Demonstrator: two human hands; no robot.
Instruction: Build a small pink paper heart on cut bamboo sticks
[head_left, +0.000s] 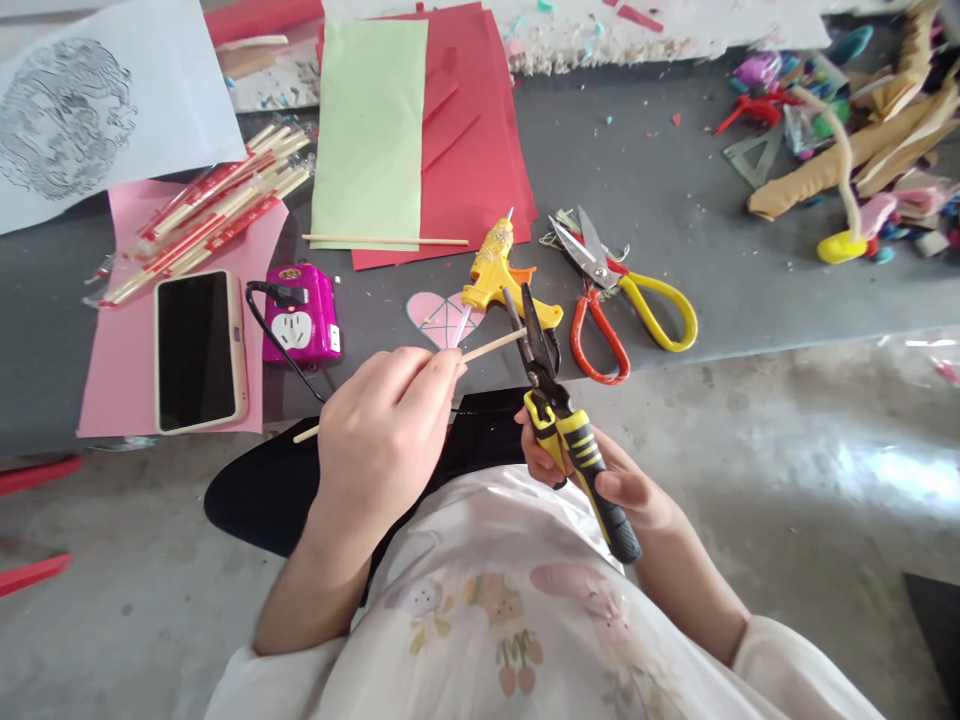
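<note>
My left hand (394, 425) is closed around a thin wooden stick (493, 347), whose other end pokes out at the lower left. My right hand (592, 475) grips yellow-and-black pliers (581, 440) by the handles. The far end of the stick lies between the dark jaws; whether they pinch it I cannot tell. Just behind, a yellow glue gun (491, 265) rests on the table with a clear glue stick in it. Partly under it lies a pink paper heart (431, 318) with lines drawn on it. Scissors (600, 262) with red and yellow handles lie to the right.
Another stick (386, 241) lies along green paper (367, 130) on red sheets (480, 150). At left are a phone (199, 350), a purple power adapter (300, 318) with a black cord, and wrapped chopsticks (210, 215). Mixed craft scraps (847, 140) cover the far right.
</note>
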